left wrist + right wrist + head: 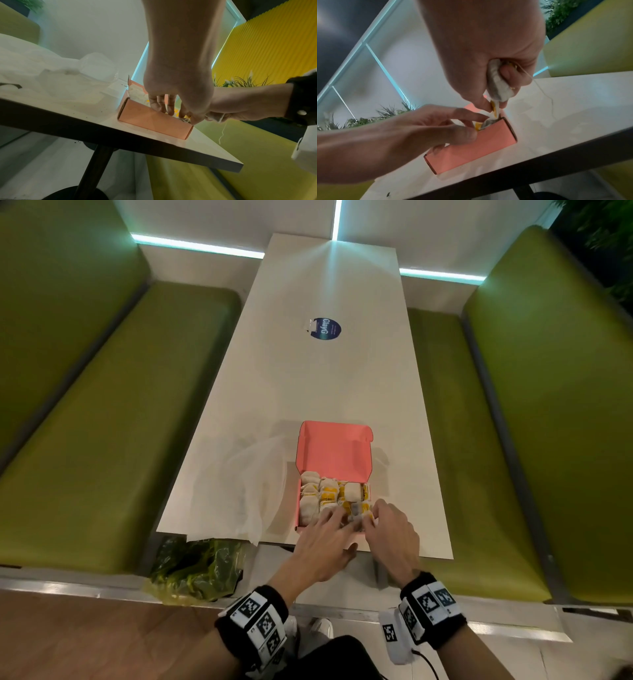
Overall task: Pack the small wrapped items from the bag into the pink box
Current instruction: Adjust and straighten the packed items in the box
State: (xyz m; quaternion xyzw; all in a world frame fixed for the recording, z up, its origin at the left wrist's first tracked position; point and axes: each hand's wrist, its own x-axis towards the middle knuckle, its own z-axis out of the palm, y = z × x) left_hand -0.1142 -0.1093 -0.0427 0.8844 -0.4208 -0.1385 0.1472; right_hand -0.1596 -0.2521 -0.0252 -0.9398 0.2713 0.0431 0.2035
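Observation:
The pink box (334, 450) lies open near the table's front edge, its lid folded back. Several white wrapped items with yellow tags (329, 494) fill it in rows. My left hand (337, 520) reaches over the near wall, fingers spread and fairly straight, touching items at the near right. In the right wrist view its index fingertip (477, 116) touches a packet (488, 121) at the box's corner (505, 121). My right hand (371, 517) holds a wrapped item (496, 85) in curled fingers above that corner; its string (222, 129) dangles. A crumpled clear bag (239, 484) lies left of the box.
A round blue sticker (325, 328) lies mid-table. Green benches (102, 422) (548, 405) flank the white table (308, 388). A yellowish bag of green leaves (195, 570) sits below the table's near left corner. The box stands close to the front edge (411, 554).

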